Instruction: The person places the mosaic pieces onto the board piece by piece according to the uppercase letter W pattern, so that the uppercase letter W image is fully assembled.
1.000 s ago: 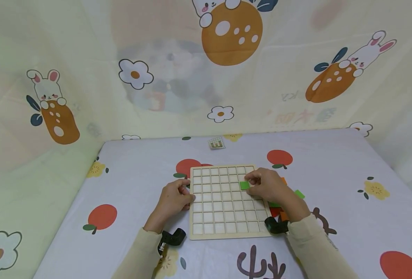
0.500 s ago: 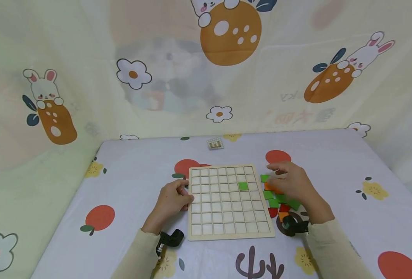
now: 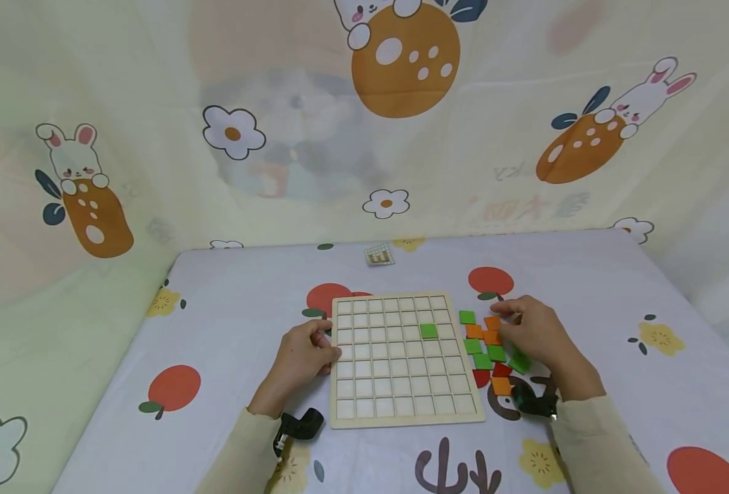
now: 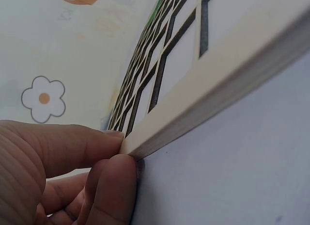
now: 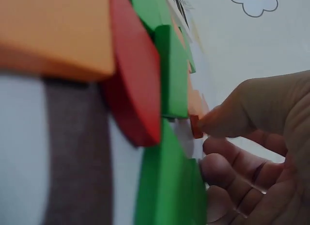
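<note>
A pale wooden grid board [image 3: 405, 419] of square cells lies on the cloth, with one green tile [image 3: 428, 331] in a cell toward its far right. My left hand [image 3: 301, 355] holds the board's left edge; the left wrist view shows thumb and fingertip at its rim. Right of the board lie several loose tiles, among them an orange tile [image 3: 491, 337] and a green tile [image 3: 496, 353]. My right hand [image 3: 534, 333] is at the far right side of this group, thumb tip against an orange tile [image 5: 195, 126] in the right wrist view. The fingers are spread loosely around it.
More pieces lie near the right hand: a red one [image 3: 502, 370], an orange one [image 3: 502, 385] and a green one [image 3: 518, 362]. A small bagged item [image 3: 379, 255] sits near the table's far edge. A printed curtain [image 3: 315, 226] stands behind.
My right hand has left the green tile lying in the board and moved right to the loose tiles, uncovering several of them. The left hand stays at the board's edge.
</note>
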A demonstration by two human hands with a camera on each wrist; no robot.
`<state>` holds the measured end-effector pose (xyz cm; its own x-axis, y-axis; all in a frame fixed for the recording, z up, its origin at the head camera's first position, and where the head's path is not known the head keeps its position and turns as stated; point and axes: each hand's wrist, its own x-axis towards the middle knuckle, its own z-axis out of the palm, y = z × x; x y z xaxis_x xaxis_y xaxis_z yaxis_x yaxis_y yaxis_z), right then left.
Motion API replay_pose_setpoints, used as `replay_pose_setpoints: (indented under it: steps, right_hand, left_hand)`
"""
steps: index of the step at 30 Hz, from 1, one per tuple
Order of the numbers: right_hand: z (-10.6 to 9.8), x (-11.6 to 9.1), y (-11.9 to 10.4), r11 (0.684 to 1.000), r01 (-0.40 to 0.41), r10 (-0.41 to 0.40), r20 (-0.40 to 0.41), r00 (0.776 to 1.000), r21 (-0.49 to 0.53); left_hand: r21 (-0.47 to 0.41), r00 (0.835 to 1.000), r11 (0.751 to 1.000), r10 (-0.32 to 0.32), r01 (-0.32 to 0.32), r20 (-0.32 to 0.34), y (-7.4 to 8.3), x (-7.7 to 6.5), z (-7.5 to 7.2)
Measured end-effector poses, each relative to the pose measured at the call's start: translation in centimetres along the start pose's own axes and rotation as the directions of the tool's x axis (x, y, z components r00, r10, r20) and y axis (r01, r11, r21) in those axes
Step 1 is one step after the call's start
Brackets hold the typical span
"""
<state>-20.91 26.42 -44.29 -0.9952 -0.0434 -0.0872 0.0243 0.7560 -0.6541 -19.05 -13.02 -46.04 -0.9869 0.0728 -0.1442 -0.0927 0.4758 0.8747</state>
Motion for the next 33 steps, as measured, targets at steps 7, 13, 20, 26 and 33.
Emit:
replay_pose_setpoints:
  steps: [7, 13, 20, 26, 33]
  right_hand:
    - [-0.13, 0.48, 0.17, 0.998, 0.000, 0.002, 0.033, 0.999, -0.061]
    - [-0.38, 0.69, 0.30, 0.994, -0.007, 0.013, 0.052, 0.999, -0.112]
    - [-0.67, 0.34, 0.15, 0.995, -0.013, 0.015, 0.026, 1.000, -0.097]
    - [-0.46, 0.10, 0.42, 0.999, -0.039, 0.039, -0.033, 0.999, -0.013]
    - [-0.14, 0.38, 1.02, 1.000, 0.016, -0.016, -0.015, 1.000, 0.003]
  left_hand:
    - [-0.008, 1.000, 1.000, 0.008, -0.008, 0.000, -0.14, 0.06, 0.01]
    - [-0.023, 1.000, 1.000, 0.007, -0.007, 0.001, -0.16, 0.11, 0.07]
    - [-0.018, 1.000, 1.000, 0.005, -0.005, 0.001, -0.08, 0.14, 0.07]
    - [-0.021, 1.000, 1.000, 0.003, -0.003, 0.006, -0.09, 0.16, 0.00]
    - [-0.020, 1.000, 1.000, -0.010, 0.010, 0.004, -0.15, 0.13, -0.06]
